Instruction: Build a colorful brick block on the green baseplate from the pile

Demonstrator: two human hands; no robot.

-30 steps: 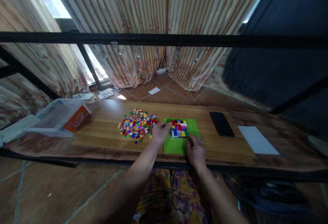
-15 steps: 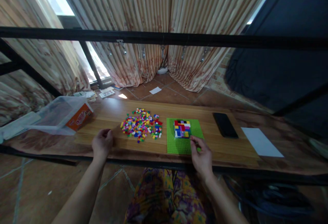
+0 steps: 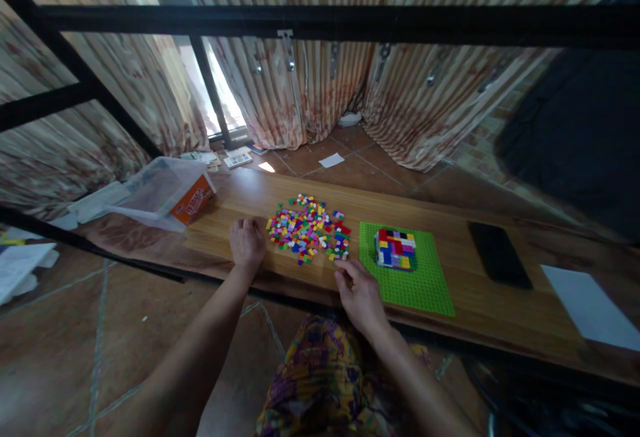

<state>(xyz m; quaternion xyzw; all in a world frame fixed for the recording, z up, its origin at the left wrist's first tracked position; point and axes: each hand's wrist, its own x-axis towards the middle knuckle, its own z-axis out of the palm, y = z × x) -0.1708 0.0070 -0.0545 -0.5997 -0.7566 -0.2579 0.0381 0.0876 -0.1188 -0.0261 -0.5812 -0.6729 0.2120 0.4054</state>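
Loose toy bricks (image 3: 305, 227) of many colours lie in a flat pile on the wooden board. Beside the pile's left edge rests my left hand (image 3: 247, 245), its fingers curled in; what they hold, if anything, is hidden. My right hand (image 3: 361, 294) is at the pile's lower right edge, index finger and thumb slightly apart, close to the nearest bricks, with no brick visible between them. Just to its right lies a green baseplate (image 3: 425, 284). A block of stacked multicoloured bricks (image 3: 396, 249) sits on the baseplate, away from both hands.
A clear plastic tub (image 3: 150, 190) with an orange label stands at the left. To the right are a black phone (image 3: 499, 255) and a white sheet of paper (image 3: 593, 304). A dark metal bar (image 3: 320, 24) crosses beyond the board (image 3: 240, 190).
My right hand has left the baseplate and moved left to the brick pile. My left hand has come closer to the pile. The camera view has turned left and tilted.
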